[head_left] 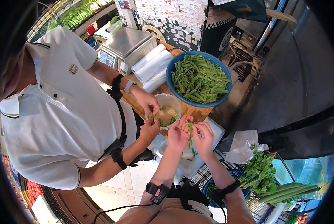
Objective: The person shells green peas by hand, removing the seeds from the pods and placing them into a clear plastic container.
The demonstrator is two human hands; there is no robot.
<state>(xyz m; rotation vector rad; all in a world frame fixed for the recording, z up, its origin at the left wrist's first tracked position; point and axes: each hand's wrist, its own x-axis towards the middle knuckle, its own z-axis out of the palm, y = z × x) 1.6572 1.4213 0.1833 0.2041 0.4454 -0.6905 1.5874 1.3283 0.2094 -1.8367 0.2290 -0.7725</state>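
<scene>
A green pea pod (189,128) is held between my two hands. My left hand (179,135) is palm up, with the pod resting against its fingers. With thumb and fingertips, my right hand (203,135) pinches the pod from the right. Just beyond my left hand stands a clear plastic tub (179,107) with loose green peas (171,121) in it. Farther off, a large blue basin (169,77) is heaped with pea pods (199,78). Below my hands, a white plastic bin (216,131) holds several green pod pieces (193,153).
At left, a co-worker in a white polo shirt (69,112) has both hands (148,126) at the tub's edge. A weighing scale (127,42) and plastic bag rolls (153,67) lie on the wooden table (202,112). Leafy greens (259,168) and long gourds (290,191) are at right.
</scene>
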